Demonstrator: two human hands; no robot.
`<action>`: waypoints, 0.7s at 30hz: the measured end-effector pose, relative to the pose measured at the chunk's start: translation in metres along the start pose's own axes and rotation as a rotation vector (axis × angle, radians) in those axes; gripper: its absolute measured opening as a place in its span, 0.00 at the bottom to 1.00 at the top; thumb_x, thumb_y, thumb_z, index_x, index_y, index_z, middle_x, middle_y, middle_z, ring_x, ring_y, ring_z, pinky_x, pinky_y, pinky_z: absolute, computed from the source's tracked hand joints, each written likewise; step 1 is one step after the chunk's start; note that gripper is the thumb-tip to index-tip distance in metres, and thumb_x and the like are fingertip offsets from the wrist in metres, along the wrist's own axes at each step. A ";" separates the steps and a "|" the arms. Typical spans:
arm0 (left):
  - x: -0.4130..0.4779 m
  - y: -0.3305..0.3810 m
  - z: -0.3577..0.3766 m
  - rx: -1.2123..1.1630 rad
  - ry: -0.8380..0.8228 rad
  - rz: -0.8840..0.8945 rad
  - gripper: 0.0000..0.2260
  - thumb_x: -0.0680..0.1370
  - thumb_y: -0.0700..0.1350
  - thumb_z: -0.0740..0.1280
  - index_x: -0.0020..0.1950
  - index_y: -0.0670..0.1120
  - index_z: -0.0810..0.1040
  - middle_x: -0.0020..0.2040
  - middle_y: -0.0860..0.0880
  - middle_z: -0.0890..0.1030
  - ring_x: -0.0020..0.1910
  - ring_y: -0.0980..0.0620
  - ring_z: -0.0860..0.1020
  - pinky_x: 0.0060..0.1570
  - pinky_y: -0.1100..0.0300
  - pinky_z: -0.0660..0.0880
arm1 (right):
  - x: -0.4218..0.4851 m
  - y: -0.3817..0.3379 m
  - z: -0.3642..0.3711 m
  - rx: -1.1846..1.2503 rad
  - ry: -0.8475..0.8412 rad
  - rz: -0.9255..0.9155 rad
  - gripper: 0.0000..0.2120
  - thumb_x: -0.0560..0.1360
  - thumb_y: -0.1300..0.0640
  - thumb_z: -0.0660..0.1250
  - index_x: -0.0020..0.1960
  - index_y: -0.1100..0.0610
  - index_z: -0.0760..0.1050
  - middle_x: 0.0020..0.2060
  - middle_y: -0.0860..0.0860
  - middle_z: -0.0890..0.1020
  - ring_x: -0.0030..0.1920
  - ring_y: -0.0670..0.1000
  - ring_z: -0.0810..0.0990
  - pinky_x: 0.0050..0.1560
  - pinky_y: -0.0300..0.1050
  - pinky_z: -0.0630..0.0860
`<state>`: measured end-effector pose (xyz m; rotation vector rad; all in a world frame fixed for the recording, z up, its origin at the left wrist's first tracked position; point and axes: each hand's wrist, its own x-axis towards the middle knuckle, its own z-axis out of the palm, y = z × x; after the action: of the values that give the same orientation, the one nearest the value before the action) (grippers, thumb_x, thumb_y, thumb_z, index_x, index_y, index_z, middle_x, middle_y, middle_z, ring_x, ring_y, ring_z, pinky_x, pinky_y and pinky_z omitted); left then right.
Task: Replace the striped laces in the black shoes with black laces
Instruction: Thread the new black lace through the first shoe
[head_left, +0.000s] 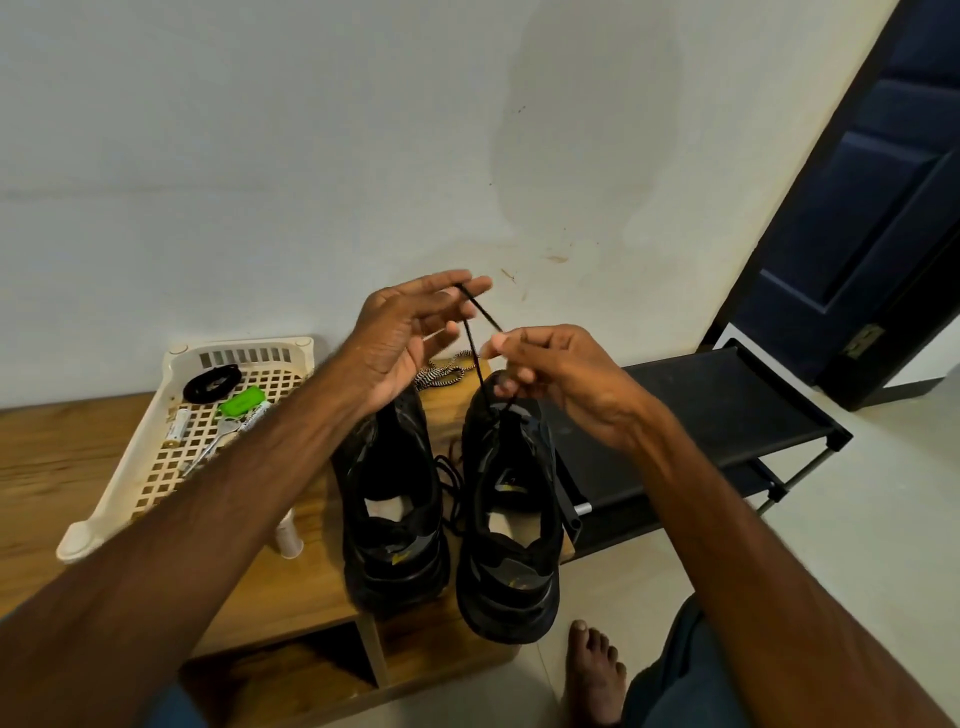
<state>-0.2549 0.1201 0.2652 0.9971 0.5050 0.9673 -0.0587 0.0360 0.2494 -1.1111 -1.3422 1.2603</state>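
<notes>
Two black shoes stand side by side on a wooden bench, heels towards me: the left shoe and the right shoe. A black lace rises from the right shoe's eyelets. My left hand is raised above the shoes and pinches the lace's upper end between fingertips. My right hand grips the same lace lower down, just above the right shoe. More black lace lies loose between the shoes. A striped lace lies on the bench behind them.
A cream perforated tray at the left holds a coiled black lace, a green object and small tools. A black shoe rack stands at the right, a dark door beyond. My bare foot is on the floor.
</notes>
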 end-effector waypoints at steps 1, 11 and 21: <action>0.002 0.002 -0.006 -0.048 0.062 0.013 0.18 0.79 0.33 0.66 0.69 0.35 0.74 0.62 0.41 0.83 0.46 0.54 0.83 0.37 0.67 0.79 | 0.000 -0.002 -0.002 0.059 0.026 -0.005 0.11 0.80 0.49 0.71 0.51 0.56 0.86 0.30 0.48 0.71 0.34 0.49 0.74 0.46 0.47 0.80; -0.008 -0.015 -0.021 1.203 0.374 0.161 0.07 0.82 0.49 0.66 0.57 0.51 0.81 0.41 0.52 0.87 0.37 0.55 0.83 0.41 0.58 0.79 | -0.003 -0.003 -0.003 -0.201 0.199 0.062 0.17 0.86 0.52 0.57 0.58 0.57 0.84 0.27 0.44 0.66 0.26 0.43 0.62 0.24 0.34 0.59; -0.015 -0.039 0.006 1.446 -0.186 0.352 0.10 0.85 0.46 0.58 0.61 0.47 0.78 0.42 0.51 0.82 0.38 0.54 0.78 0.38 0.57 0.72 | -0.005 -0.003 0.000 -0.342 0.060 0.036 0.11 0.84 0.60 0.64 0.55 0.65 0.82 0.32 0.51 0.76 0.26 0.43 0.67 0.25 0.34 0.61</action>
<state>-0.2409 0.0962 0.2334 2.5060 0.9065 0.7059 -0.0576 0.0305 0.2519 -1.4023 -1.5353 1.0363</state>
